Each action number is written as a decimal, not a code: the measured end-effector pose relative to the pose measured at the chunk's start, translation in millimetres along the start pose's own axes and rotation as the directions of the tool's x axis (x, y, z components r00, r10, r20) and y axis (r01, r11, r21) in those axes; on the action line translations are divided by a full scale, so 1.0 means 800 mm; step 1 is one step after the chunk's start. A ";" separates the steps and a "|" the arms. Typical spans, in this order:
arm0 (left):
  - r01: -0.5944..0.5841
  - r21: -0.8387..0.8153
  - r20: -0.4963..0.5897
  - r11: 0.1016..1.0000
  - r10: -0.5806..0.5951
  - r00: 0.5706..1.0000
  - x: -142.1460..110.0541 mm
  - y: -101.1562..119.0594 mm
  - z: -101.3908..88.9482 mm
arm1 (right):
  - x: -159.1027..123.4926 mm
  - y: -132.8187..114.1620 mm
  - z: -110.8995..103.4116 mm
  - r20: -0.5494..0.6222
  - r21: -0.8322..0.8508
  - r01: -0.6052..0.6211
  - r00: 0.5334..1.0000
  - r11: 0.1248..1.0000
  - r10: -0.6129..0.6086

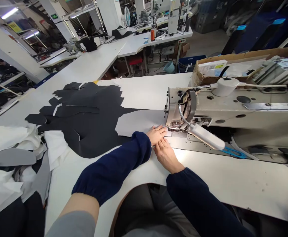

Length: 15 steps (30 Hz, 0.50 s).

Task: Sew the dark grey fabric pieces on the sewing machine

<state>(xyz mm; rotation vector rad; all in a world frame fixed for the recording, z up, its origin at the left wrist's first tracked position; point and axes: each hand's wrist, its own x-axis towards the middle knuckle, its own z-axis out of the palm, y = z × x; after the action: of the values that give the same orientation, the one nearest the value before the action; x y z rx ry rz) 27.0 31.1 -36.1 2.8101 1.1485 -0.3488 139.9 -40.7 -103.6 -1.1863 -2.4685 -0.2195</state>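
A light grey fabric piece (140, 122) lies flat on the white table, its right end running up to the needle area of the sewing machine (180, 108). My left hand (157, 134) rests on its front right part with the fingers stretched out, just left of the presser area. Close below it, my right hand (167, 154) lies with extended fingers at the fabric's near edge, fingertips touching or nearly touching the left hand. What lies beneath the fingers is hidden. Dark fabric pieces (91, 115) are spread in layers left of the grey one and partly under it.
White and grey scraps (8, 158) heap up at the left edge. A white lamp (206, 136) on a flexible neck hangs at the machine's front, with a blue-handled tool (234, 152) beside it. A cardboard box (200, 70) stands behind the machine. A person (4, 67) sits far left.
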 end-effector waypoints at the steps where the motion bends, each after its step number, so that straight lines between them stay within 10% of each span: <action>1: 0.008 -0.005 0.000 1.000 -0.008 1.000 0.003 -0.001 -0.003 | 0.004 0.003 0.000 -0.006 0.007 -0.005 1.000 1.000 0.005; 15: 0.104 -0.052 -0.022 0.993 -0.106 0.994 0.035 -0.015 0.004 | -0.018 0.012 -0.014 -0.049 0.049 -0.065 0.997 0.997 0.067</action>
<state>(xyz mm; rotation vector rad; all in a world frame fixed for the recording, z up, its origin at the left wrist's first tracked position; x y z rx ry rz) 37.8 58.0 -46.2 2.7244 1.2946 -0.2894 158.1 -48.3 -99.5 -1.2251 -2.3736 -0.1691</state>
